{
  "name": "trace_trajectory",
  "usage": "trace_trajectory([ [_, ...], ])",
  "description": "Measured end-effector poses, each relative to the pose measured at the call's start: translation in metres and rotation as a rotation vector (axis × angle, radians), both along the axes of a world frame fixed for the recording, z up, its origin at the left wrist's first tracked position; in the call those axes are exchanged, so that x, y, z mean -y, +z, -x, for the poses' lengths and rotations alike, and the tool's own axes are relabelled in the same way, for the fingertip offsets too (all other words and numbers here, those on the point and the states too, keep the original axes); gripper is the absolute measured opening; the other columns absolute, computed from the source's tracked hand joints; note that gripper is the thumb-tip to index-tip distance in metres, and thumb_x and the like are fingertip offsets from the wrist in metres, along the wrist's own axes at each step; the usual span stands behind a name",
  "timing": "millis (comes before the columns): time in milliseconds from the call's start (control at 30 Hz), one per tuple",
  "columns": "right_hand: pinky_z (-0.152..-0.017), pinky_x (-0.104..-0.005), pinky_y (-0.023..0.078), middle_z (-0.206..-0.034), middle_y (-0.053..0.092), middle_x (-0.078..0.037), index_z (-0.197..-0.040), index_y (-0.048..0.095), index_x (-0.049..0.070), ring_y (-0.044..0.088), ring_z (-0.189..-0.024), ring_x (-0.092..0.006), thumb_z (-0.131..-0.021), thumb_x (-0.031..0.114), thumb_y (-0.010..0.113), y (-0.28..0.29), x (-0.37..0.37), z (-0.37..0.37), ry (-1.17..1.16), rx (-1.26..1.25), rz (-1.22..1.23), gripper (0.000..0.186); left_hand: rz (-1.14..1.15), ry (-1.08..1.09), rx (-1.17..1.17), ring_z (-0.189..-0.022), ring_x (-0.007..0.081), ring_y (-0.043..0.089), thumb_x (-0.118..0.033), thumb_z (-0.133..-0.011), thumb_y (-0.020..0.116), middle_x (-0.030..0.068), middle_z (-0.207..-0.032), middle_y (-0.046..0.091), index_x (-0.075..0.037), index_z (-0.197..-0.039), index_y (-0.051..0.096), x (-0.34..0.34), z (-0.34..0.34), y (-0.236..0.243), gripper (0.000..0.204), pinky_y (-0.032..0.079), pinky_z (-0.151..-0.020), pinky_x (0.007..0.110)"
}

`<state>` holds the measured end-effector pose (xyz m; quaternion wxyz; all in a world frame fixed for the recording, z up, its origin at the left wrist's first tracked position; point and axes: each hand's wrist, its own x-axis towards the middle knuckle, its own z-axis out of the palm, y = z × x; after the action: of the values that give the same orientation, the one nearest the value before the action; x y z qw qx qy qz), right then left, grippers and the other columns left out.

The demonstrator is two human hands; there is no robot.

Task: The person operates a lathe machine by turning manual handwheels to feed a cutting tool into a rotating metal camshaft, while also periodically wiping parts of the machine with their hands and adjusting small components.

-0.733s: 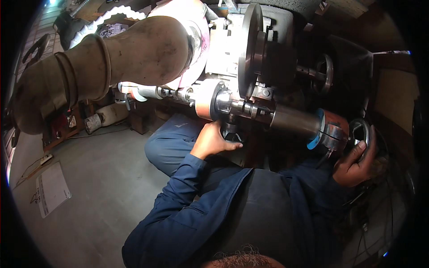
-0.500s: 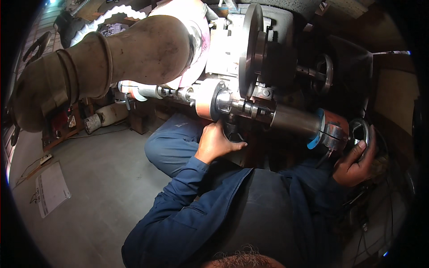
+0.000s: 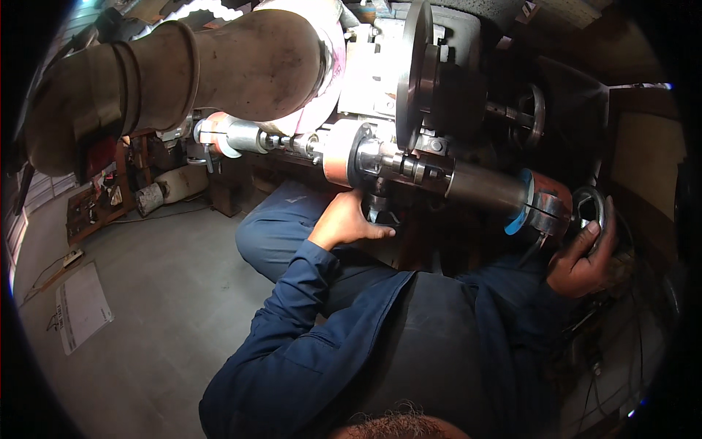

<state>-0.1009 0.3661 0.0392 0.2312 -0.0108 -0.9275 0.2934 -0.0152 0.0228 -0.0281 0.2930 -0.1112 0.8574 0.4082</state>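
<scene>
My right hand [image 3: 583,265] is wrapped round the rim of a metal handwheel [image 3: 589,208] at the machine's right end. Under an orange and dark round flange [image 3: 344,155], my left hand [image 3: 342,222] reaches up beside a dark metal fitting [image 3: 378,201]. Its thumb points right, while the other fingers are hidden behind the hand. To the right of the flange, a stepped bright shaft [image 3: 411,168] runs into a grey cylinder [image 3: 488,192]. Beyond that sits an orange clamp-like collar [image 3: 550,205] with a blue edge. A large thin disc wheel [image 3: 414,80] stands above the shaft.
A thick brown duct [image 3: 241,66] crosses the upper left. At the shaft's left end is another orange collar [image 3: 216,130]. A second handwheel [image 3: 534,117] stands at the right back. A white board [image 3: 85,307] and a power strip [image 3: 72,257] lie on the floor. Cables [image 3: 594,388] hang lower right.
The view has shifted slightly, so the duct sits higher and further right. My left hand appears a little higher and further left. My right hand stays on the handwheel.
</scene>
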Motion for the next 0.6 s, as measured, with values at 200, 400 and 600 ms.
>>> trace_trajectory([
  [200,-0.092,-0.0356,0.052,-0.115,0.067,-0.022,-0.122,0.059,-0.009,0.066,-0.107,-0.0301,-0.1,0.006,0.044,0.0,-0.001,0.0,-0.01,0.001,-0.038,0.031,-0.004,0.047,-0.033,-0.113,0.034,0.061,-0.025,-0.055,0.09,0.0238,-0.117,0.064,0.006,-0.124,0.054,-0.006,0.0,0.002,0.084,0.046,-0.099,0.038],
  [400,-0.091,-0.0354,0.052,-0.115,0.067,-0.022,-0.122,0.06,-0.009,0.066,-0.107,-0.0299,-0.101,0.007,0.044,0.0,-0.001,-0.001,-0.011,0.005,-0.032,0.031,0.027,-0.021,-0.005,-0.116,0.0351,0.059,-0.028,-0.055,0.091,0.0238,-0.122,0.061,0.005,-0.13,0.05,-0.004,0.002,0.002,0.091,0.044,-0.101,0.039],
  [600,-0.091,-0.0354,0.052,-0.116,0.066,-0.023,-0.123,0.058,-0.01,0.066,-0.107,-0.0296,-0.101,0.007,0.043,-0.001,-0.003,0.001,0.013,-0.003,0.005,0.032,-0.077,-0.083,0.046,-0.121,0.0362,0.054,-0.029,-0.056,0.09,0.0235,-0.127,0.058,0.003,-0.134,0.046,0.01,0.003,-0.004,0.096,0.042,-0.104,0.041],
])
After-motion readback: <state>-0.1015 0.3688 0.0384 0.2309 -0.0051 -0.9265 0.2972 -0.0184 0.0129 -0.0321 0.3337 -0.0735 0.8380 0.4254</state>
